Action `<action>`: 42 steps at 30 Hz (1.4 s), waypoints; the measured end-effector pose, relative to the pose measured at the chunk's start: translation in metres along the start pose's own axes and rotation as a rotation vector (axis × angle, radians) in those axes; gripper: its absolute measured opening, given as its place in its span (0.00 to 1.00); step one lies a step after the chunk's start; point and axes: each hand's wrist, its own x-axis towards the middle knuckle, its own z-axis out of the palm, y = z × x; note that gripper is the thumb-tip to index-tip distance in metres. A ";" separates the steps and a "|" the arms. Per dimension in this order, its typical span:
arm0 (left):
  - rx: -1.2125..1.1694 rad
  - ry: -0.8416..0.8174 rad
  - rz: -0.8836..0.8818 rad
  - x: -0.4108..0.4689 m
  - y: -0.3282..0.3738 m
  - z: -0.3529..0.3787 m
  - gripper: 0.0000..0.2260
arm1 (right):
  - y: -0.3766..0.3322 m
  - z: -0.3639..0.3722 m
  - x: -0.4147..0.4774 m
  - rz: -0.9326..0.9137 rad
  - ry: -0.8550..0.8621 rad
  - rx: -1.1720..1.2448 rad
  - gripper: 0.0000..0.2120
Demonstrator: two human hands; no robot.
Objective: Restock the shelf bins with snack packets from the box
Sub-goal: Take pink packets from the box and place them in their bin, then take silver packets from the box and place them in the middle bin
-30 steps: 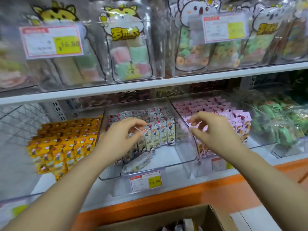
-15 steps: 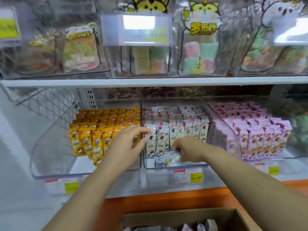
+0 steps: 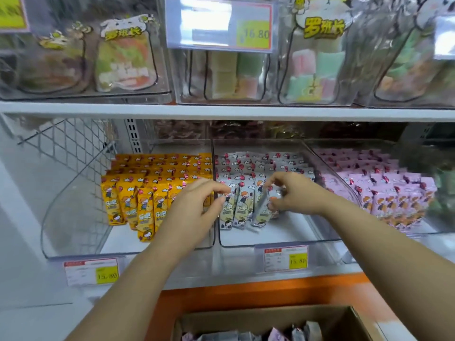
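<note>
Three clear shelf bins stand side by side: one with yellow packets (image 3: 138, 193), a middle bin (image 3: 278, 239) with white packets (image 3: 246, 168), and one with pink packets (image 3: 384, 190). My right hand (image 3: 293, 195) is inside the middle bin and pinches a white packet (image 3: 262, 212), holding it upright against the front row. My left hand (image 3: 197, 205) hovers at the divider between the yellow and white bins, fingers loosely curled, holding nothing. The cardboard box (image 3: 270, 318) with several more packets sits below, at the bottom edge.
An upper shelf (image 3: 221, 112) carries clear bins of bagged sweets with a price tag (image 3: 219, 23). Price labels (image 3: 285, 258) hang on the lower bins' fronts. An orange shelf edge (image 3: 246, 294) runs below. A wire mesh panel (image 3: 69, 148) stands at the left.
My right hand has lifted the fallen white packet from the bin floor and stood it up at the front row. The left hand stays near the divider. The view has drifted left.
</note>
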 end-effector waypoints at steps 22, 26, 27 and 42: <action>-0.024 0.205 0.076 -0.033 0.002 0.008 0.10 | -0.005 0.025 -0.009 -0.023 0.226 0.010 0.26; -0.081 0.296 0.093 -0.061 0.014 0.020 0.10 | -0.019 0.032 -0.058 -0.200 0.462 -0.039 0.13; -0.100 0.290 0.082 -0.070 0.018 0.025 0.10 | -0.021 0.036 -0.073 -0.261 0.524 -0.042 0.11; 0.049 -0.703 -0.586 -0.186 -0.050 0.124 0.16 | 0.073 0.196 -0.203 0.134 -0.282 0.109 0.24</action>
